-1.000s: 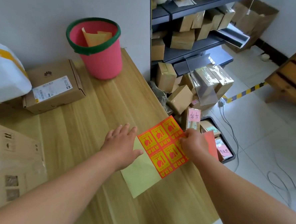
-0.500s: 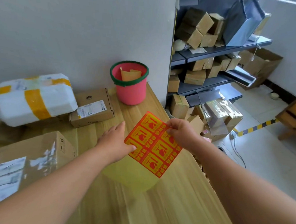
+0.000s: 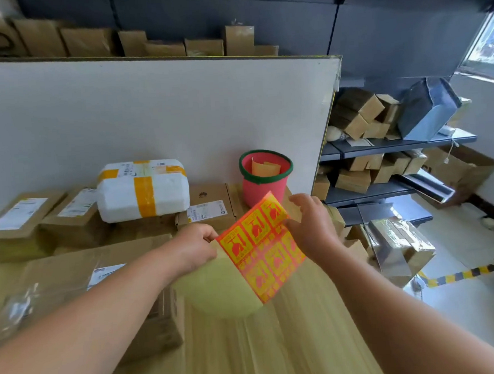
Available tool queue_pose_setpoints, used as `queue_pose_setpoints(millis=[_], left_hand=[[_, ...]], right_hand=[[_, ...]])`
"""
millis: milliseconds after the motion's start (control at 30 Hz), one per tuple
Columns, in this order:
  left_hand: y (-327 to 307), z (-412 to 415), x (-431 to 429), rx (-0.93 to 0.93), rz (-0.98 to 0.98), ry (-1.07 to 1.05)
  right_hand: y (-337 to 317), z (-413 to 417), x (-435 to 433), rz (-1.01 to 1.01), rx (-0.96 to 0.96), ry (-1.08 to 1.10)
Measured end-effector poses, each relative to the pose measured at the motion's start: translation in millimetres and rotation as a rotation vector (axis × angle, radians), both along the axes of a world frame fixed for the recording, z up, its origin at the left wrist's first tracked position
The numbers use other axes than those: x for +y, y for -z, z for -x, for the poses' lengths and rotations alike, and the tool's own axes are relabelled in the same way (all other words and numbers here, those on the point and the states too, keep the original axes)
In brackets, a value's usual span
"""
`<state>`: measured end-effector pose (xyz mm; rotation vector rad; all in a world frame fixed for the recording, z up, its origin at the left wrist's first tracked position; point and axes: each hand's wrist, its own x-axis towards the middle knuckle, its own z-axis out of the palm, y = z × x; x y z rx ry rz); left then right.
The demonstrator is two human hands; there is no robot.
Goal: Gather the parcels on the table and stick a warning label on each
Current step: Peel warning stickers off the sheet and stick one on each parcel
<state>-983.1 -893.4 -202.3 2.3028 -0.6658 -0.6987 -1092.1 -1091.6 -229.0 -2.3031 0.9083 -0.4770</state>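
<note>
The sheet of warning labels, flat on the table a second ago under a spread left hand, is now lifted clear and tilted up between both hands. The left hand pinches its left corner where the pale backing shows, and the right hand pinches the upper right edge. The view has also risen from the sheet to the parcels along the back of the table. To my mind this means peeling is about to start; none of the parcels in view shows a label yet. Six labels show on the one sheet, three across and two down, though the right hand may hide more. On the table I count five parcels: one white foam parcel bound in yellow tape and four brown cartons, the nearest by the left forearm. Others may sit under the foam one. One pink bucket stands behind the sheet.
</note>
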Motion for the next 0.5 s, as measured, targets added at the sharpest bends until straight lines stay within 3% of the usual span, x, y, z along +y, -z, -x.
queue_pose_setpoints(millis=[200,500], left_hand=[[-8,3,5,0.017,0.134,-0.031],[-4,8,-6,-0.042,0.219,-0.035]], right_hand=[[-4,-12,59,0.03,-0.128,-0.299],[9,-18,80,-0.048,-0.178,-0.324]])
